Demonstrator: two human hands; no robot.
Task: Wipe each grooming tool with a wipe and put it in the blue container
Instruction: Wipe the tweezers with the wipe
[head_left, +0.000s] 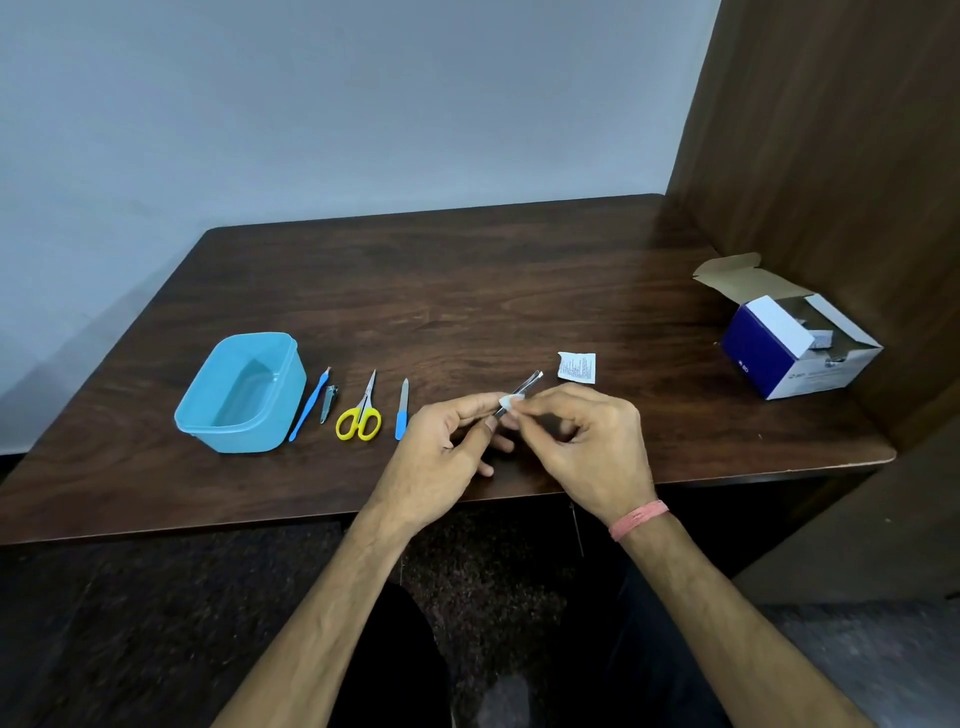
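Both forearms reach up from the six o'clock edge and meet over the near edge of the table (467, 270). Between them is a slim metal tool, probably tweezers (522, 391), its long axis slanting toward one o'clock. Left hand (441, 457) pinches its lower end between thumb and fingers; right hand (587, 447) pinches a small white wipe (510, 400) round the shaft, fingers curled. Judging by that grip, the wiping stroke would run along the slant. Blue container (241, 392) stands well away at nine o'clock, nearer the left hand, nothing visible inside. Beside it lie a blue-handled pusher (309, 408), nail clipper (329, 402), yellow scissors (361, 413) and nail file (402, 410). A torn sachet (576, 367) lies at one o'clock, an open box (795, 348) at two.
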